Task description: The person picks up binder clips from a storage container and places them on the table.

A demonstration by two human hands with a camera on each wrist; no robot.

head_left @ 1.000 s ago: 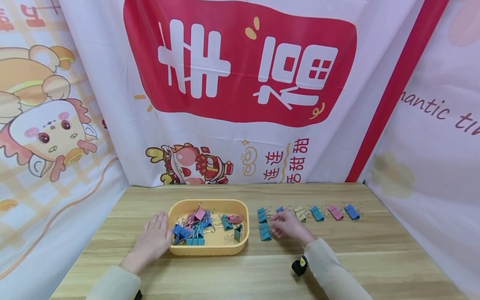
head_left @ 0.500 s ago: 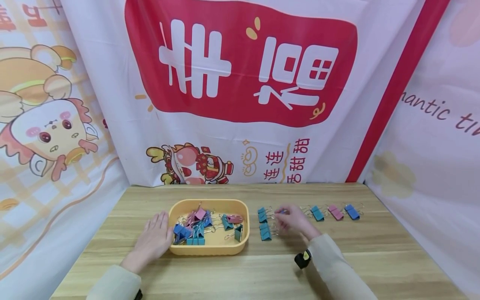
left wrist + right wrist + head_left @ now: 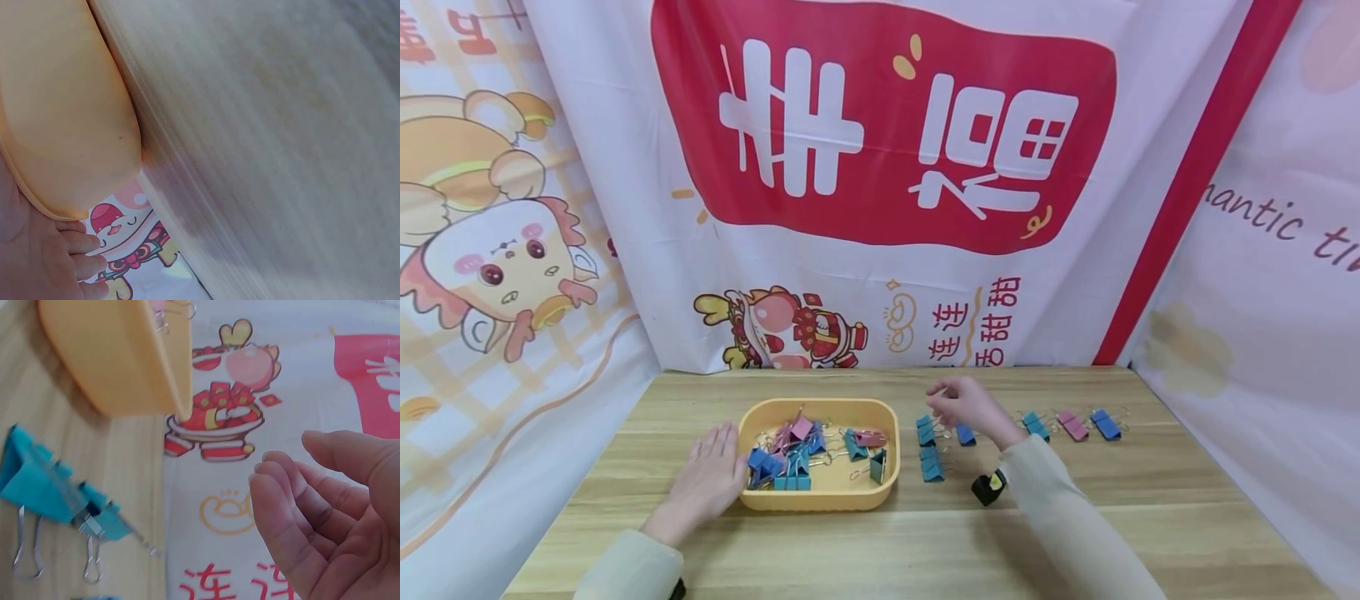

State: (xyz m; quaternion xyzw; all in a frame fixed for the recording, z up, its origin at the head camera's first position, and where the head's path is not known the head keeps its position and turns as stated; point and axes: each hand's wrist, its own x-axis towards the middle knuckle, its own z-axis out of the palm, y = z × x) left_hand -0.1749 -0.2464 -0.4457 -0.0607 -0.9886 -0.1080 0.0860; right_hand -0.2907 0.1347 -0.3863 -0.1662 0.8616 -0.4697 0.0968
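Note:
My left hand [image 3: 703, 479] lies with straight fingers along the left wall of a yellow tray [image 3: 820, 502] full of mixed binder clips. In the left wrist view, its fingers reach past the tray's wall [image 3: 69, 119]. Raised above the table, my right hand [image 3: 970, 408] has loosely bent fingers; the right wrist view shows thumb and fingertips apart with nothing between them. Below it are two teal binder clips, one behind [image 3: 925, 432] and one in front [image 3: 932, 465]. A blue binder clip [image 3: 966, 436] lies just to their right. The beige clip seen earlier is hidden behind my hand and wrist.
Farther right along the back row lie a teal clip [image 3: 1037, 426], a pink clip [image 3: 1073, 426] and another blue clip [image 3: 1106, 425]. A printed curtain [image 3: 880, 317] hangs at the wooden table's [image 3: 820, 558] back edge.
My right hand first shifted right over the blue and beige clips, then rose and moved back left, uncovering the blue clip. The left hand and tray stay in place.

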